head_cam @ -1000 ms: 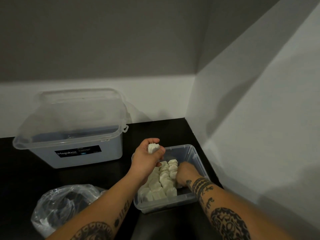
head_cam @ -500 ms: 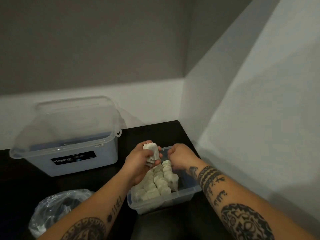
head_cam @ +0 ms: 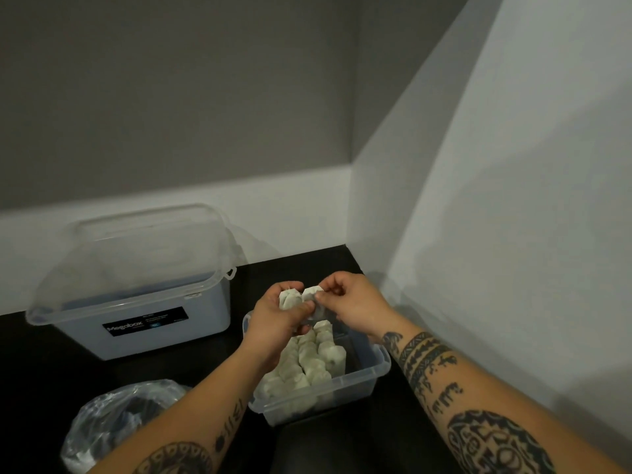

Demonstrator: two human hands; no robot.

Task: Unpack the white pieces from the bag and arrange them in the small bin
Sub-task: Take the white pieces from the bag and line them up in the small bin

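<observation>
The small clear bin [head_cam: 355,384] sits on the black table near the right wall, with several white pieces [head_cam: 309,362] packed in rows along its left side. Above the bin's far end, my left hand [head_cam: 273,323] grips a small stack of white pieces [head_cam: 289,299]. My right hand [head_cam: 352,304] pinches one white piece [head_cam: 312,294] at the top of that stack. The clear plastic bag [head_cam: 113,425] lies crumpled at the lower left, with something white showing at its bottom.
A large translucent lidded box [head_cam: 136,295] with a black label stands at the back left. A white wall [head_cam: 496,268] rises close on the right of the bin. The black table [head_cam: 48,381] runs to the left and front.
My right hand rose out of the bin and came to the stack in my left hand, where it now pinches the top piece. The view shifted slightly.
</observation>
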